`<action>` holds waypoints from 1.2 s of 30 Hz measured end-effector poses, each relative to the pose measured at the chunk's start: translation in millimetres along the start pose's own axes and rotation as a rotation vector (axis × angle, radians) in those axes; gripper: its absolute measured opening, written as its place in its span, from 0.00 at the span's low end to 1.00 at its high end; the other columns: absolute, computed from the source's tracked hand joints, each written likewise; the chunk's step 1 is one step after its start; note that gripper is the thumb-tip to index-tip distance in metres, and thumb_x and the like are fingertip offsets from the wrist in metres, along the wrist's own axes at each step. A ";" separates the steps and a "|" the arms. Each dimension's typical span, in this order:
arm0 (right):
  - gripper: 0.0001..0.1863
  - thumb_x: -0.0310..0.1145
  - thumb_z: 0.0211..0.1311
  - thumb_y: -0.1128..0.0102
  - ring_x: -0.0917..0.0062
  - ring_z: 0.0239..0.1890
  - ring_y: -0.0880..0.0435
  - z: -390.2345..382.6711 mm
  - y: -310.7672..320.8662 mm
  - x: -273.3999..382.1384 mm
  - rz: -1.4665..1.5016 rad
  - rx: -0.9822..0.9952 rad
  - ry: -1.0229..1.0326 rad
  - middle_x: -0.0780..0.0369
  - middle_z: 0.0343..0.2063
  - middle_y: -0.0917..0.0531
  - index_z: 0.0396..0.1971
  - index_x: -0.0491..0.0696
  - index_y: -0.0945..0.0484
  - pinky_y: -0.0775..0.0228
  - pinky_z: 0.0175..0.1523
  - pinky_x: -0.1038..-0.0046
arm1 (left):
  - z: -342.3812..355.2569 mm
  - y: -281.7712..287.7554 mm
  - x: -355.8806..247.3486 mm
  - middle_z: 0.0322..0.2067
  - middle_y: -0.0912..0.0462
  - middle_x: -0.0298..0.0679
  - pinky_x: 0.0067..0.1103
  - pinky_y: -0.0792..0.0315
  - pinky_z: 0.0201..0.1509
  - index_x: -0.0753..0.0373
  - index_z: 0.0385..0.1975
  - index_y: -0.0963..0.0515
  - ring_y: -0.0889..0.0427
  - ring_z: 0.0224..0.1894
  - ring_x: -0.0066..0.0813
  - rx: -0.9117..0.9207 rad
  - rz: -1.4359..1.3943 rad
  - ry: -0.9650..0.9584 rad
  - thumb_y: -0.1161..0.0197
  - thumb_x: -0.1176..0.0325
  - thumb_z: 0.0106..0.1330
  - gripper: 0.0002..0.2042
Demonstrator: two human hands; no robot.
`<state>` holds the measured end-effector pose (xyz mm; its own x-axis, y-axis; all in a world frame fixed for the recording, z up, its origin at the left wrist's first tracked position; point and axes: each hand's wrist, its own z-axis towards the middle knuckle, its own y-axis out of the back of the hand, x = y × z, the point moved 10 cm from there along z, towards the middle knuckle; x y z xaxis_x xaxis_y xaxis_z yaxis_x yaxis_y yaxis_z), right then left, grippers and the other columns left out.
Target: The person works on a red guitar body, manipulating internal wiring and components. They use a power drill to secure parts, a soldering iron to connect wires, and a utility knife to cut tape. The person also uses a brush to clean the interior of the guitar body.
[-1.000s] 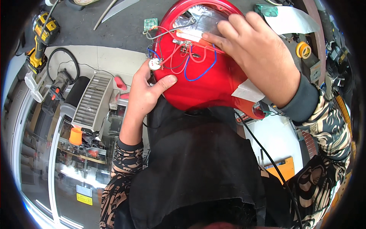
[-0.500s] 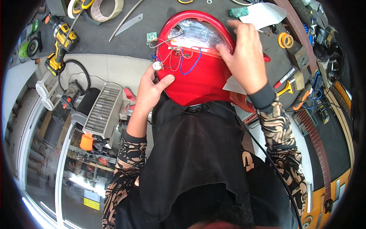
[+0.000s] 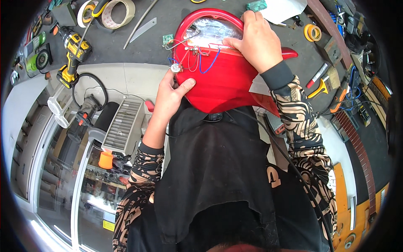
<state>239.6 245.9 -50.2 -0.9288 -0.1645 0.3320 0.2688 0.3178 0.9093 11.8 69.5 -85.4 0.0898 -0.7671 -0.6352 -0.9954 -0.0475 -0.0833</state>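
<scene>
A red guitar body (image 3: 222, 84) rests against my lap and the bench, its cavity lined with silver foil (image 3: 205, 29). My left hand (image 3: 170, 94) grips the body's left edge, thumb on the red face, beside a white round component (image 3: 175, 67). My right hand (image 3: 260, 42) lies over the cavity's right side, thumb stretched onto the foil, bent fingertips at or just beyond the rim. Red, grey and blue wires (image 3: 205, 69) cross the red face, linked to a small green circuit board (image 3: 167, 39) beyond the left edge. A white sheet (image 3: 258, 86) lies below my right wrist.
A yellow-black drill (image 3: 73, 52), tape rolls (image 3: 113, 23) and a metal blade (image 3: 142, 30) are at upper left. Yellow tape (image 3: 312, 32), a marker (image 3: 317, 75), a paintbrush (image 3: 325, 84) and a fretboard (image 3: 357, 151) are at right. A metal box (image 3: 119, 126) stands at lower left.
My right hand has shifted left and up over the cavity's right edge since half a second ago, with the body slightly higher in view. My left hand keeps its grip.
</scene>
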 end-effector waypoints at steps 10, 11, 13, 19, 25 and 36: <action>0.20 0.41 0.61 0.22 0.47 0.47 0.18 -5.8 18.7 3.5 0.177 -0.254 -0.102 0.49 0.37 0.16 0.38 0.42 0.22 0.25 0.54 0.51 | 3.7 -5.5 5.6 0.60 0.14 0.48 0.30 0.21 0.67 0.72 0.70 0.29 0.14 0.60 0.34 0.023 0.015 -0.019 0.28 0.70 0.75 0.28; 0.20 0.40 0.60 0.21 0.48 0.47 0.17 -8.5 20.0 1.6 0.169 -0.255 -0.131 0.49 0.37 0.16 0.39 0.42 0.21 0.25 0.53 0.51 | 3.7 -7.6 5.4 0.60 0.14 0.48 0.30 0.21 0.67 0.72 0.70 0.29 0.14 0.61 0.35 0.027 0.015 -0.021 0.28 0.70 0.75 0.28; 0.20 0.40 0.59 0.20 0.48 0.48 0.17 -9.8 18.8 -0.3 0.171 -0.241 -0.153 0.49 0.38 0.16 0.39 0.43 0.21 0.25 0.53 0.51 | 2.5 -10.0 6.5 0.61 0.14 0.49 0.30 0.22 0.68 0.72 0.70 0.29 0.14 0.61 0.35 0.030 0.027 -0.023 0.28 0.70 0.75 0.28; 0.16 0.39 0.66 0.26 0.56 0.50 0.15 -39.3 47.5 6.0 0.068 -0.368 0.039 0.55 0.41 0.16 0.48 0.47 0.18 0.23 0.52 0.55 | 0.5 -15.1 0.4 0.63 0.16 0.51 0.32 0.22 0.70 0.72 0.71 0.31 0.15 0.64 0.37 0.046 0.059 -0.051 0.28 0.69 0.74 0.29; 0.18 0.30 0.68 0.38 0.61 0.43 0.13 -49.8 27.0 34.7 -0.129 -0.198 0.254 0.58 0.36 0.16 0.56 0.56 0.12 0.22 0.48 0.58 | 3.5 -20.9 1.2 0.63 0.16 0.52 0.32 0.23 0.70 0.72 0.72 0.32 0.15 0.65 0.38 0.093 0.104 -0.061 0.28 0.69 0.75 0.30; 0.33 0.30 0.70 0.41 0.64 0.33 0.07 -35.1 -10.1 44.1 -0.241 -0.011 0.253 0.58 0.31 0.08 0.75 0.63 0.24 0.15 0.36 0.62 | 9.0 -27.5 15.3 0.60 0.15 0.51 0.31 0.22 0.68 0.73 0.71 0.31 0.15 0.62 0.36 0.127 0.079 -0.097 0.28 0.68 0.75 0.30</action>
<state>204.9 202.6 -35.9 -0.8738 -0.4599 0.1579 0.0534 0.2319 0.9713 40.9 64.9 -99.7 0.0207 -0.6999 -0.7140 -0.9878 0.0960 -0.1227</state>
